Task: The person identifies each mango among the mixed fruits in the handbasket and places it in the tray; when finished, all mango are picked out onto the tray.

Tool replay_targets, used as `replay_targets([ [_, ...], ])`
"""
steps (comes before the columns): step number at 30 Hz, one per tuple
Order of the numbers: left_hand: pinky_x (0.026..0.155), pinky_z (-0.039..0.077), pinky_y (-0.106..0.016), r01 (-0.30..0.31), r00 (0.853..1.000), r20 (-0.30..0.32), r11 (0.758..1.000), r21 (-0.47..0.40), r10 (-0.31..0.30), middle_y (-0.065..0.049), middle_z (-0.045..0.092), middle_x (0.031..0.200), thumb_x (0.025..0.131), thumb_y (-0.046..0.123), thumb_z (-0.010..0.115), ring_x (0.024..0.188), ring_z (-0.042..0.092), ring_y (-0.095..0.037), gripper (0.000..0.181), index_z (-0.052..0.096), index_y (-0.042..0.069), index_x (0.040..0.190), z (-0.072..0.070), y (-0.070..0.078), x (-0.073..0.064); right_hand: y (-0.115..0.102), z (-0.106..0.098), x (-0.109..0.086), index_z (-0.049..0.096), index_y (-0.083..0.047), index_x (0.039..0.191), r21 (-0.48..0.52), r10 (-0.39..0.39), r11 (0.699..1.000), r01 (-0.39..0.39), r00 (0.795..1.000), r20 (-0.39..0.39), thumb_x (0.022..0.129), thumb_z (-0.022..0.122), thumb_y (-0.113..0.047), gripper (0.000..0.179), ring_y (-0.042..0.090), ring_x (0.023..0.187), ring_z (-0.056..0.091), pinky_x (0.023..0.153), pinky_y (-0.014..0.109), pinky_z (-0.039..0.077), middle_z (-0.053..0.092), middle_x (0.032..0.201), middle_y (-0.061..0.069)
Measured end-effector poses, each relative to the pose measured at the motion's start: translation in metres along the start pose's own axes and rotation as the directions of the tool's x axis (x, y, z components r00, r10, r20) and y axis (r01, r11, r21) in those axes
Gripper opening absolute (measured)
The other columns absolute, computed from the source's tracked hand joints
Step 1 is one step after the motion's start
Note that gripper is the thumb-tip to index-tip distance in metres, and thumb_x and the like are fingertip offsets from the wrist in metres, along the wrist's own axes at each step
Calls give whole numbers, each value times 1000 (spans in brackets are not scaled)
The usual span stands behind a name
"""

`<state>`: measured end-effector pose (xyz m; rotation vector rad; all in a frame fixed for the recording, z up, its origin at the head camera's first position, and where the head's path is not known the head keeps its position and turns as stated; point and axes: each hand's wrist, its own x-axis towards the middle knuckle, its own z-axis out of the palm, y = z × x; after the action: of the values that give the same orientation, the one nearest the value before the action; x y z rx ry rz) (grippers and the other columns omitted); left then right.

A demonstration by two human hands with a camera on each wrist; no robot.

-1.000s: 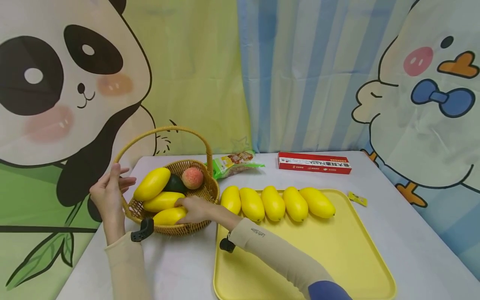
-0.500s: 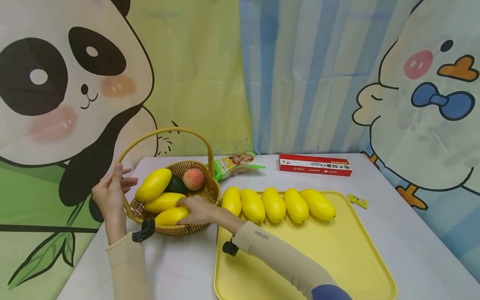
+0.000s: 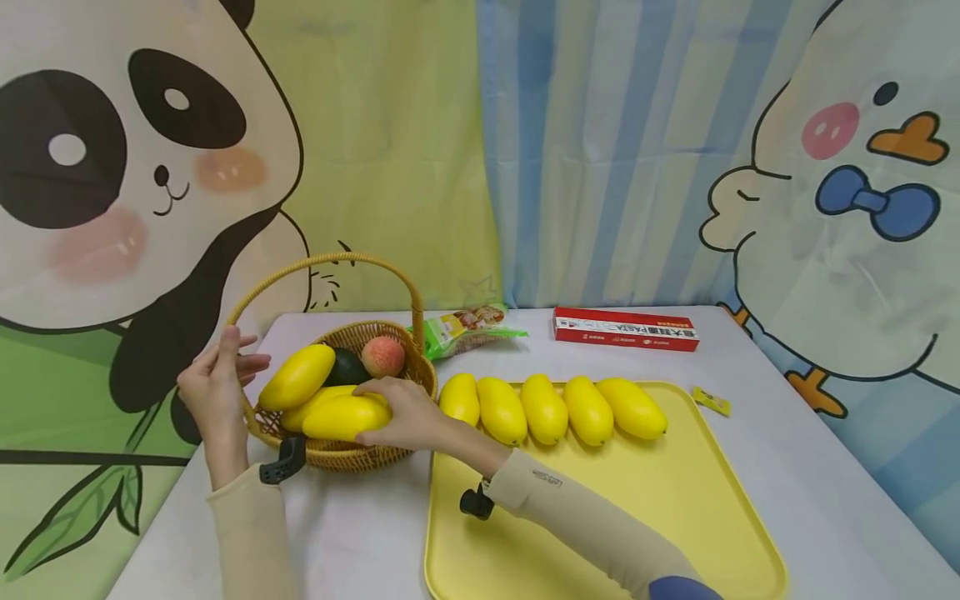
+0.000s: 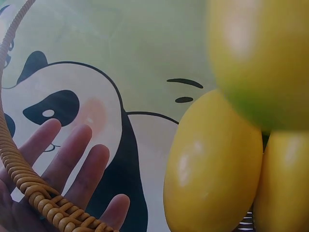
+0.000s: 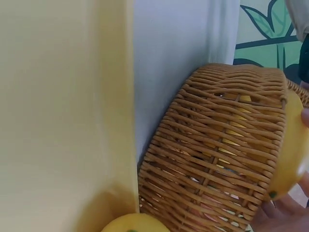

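Note:
My right hand [image 3: 408, 414] grips a yellow mango [image 3: 341, 417] at its right end, holding it level with the front rim of the wicker basket [image 3: 375, 458]. In the right wrist view the gripped mango [image 5: 288, 150] shows just beyond the rim. Two more mangoes lie inside: one [image 3: 297, 377] leans on the left rim, the other is partly hidden behind the held one. A dark green fruit [image 3: 347, 367] and a peach [image 3: 383, 357] sit at the back. My left hand [image 3: 217, 387] stays by the left foot of the basket handle [image 4: 34, 191], fingers extended behind it.
Right of the basket lies a yellow tray [image 3: 600, 517] with a row of several mangoes [image 3: 545, 410] along its far edge. Behind are a green snack bag [image 3: 468, 329] and a red pasta box [image 3: 626, 328]. A small yellow packet [image 3: 711, 402] lies beside the tray.
My right hand has lifted the front mango up from inside the basket, and it now covers much of the mango behind. The left hand keeps its place by the handle.

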<state>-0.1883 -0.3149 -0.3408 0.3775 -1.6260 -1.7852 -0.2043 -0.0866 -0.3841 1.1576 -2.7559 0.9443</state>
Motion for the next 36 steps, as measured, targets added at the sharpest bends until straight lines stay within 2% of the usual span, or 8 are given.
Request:
replay_targets([
  [2, 62, 50, -17, 5, 1000, -4, 1000, -10, -5, 3, 69, 61, 85, 44, 70, 55, 66, -8, 40, 76, 5, 91, 0, 0, 0, -1, -3, -5, 57, -19, 131, 14, 3, 1000, -2, 999, -38, 81, 74, -39, 57, 11, 118, 54, 96, 29, 43, 59, 130, -3],
  [9, 60, 50, -17, 0, 1000, -7, 1000, -10, 0, 3, 69, 60, 84, 45, 71, 54, 66, -8, 41, 77, 5, 90, -1, 1, 1, -2, -17, -29, 56, -17, 130, 47, -5, 999, 12, 990, -142, 81, 75, -38, 57, 11, 107, 57, 85, 22, 46, 61, 126, -1],
  [17, 59, 50, -16, 7, 1000, -3, 1000, -6, -7, 4, 69, 61, 85, 44, 70, 54, 66, -7, 40, 77, 5, 92, -1, 2, -1, 2, -26, -67, 56, -17, 130, 55, 60, 997, -50, 978, -198, 80, 77, -35, 57, 14, 111, 57, 92, 30, 48, 60, 126, -2],
  [26, 62, 50, -17, 32, 999, -6, 999, 7, -32, 5, 69, 60, 85, 45, 70, 54, 66, -7, 41, 76, 5, 93, -2, -1, -3, 14, -31, -108, 58, -15, 126, 67, 54, 997, -34, 945, -322, 76, 81, -28, 57, 13, 110, 58, 91, 34, 50, 61, 123, 0],
  [30, 61, 50, -17, 16, 1000, -3, 1000, 9, -16, 5, 69, 60, 84, 45, 70, 54, 66, -7, 41, 76, 5, 92, -1, -1, -2, 21, -27, -123, 59, -13, 125, 34, 13, 999, -2, 939, -344, 75, 82, -26, 57, 11, 107, 60, 90, 32, 51, 61, 121, -1],
  [33, 59, 50, -16, 9, 1000, -4, 1000, -6, -9, 4, 69, 60, 83, 45, 71, 54, 66, -7, 42, 76, 4, 92, -1, -1, -1, 24, -25, -129, 59, -11, 125, -7, -31, 1000, 31, 934, -355, 74, 82, -26, 57, 12, 106, 61, 89, 30, 51, 61, 120, 0],
  [36, 59, 50, -15, 11, 1000, -5, 1000, -10, -11, 4, 69, 61, 83, 46, 70, 54, 66, -7, 43, 76, 4, 92, -1, 0, -1, 25, -25, -133, 59, -10, 124, -35, -40, 999, 29, 935, -352, 75, 82, -27, 57, 12, 107, 61, 89, 30, 51, 62, 120, 1],
])
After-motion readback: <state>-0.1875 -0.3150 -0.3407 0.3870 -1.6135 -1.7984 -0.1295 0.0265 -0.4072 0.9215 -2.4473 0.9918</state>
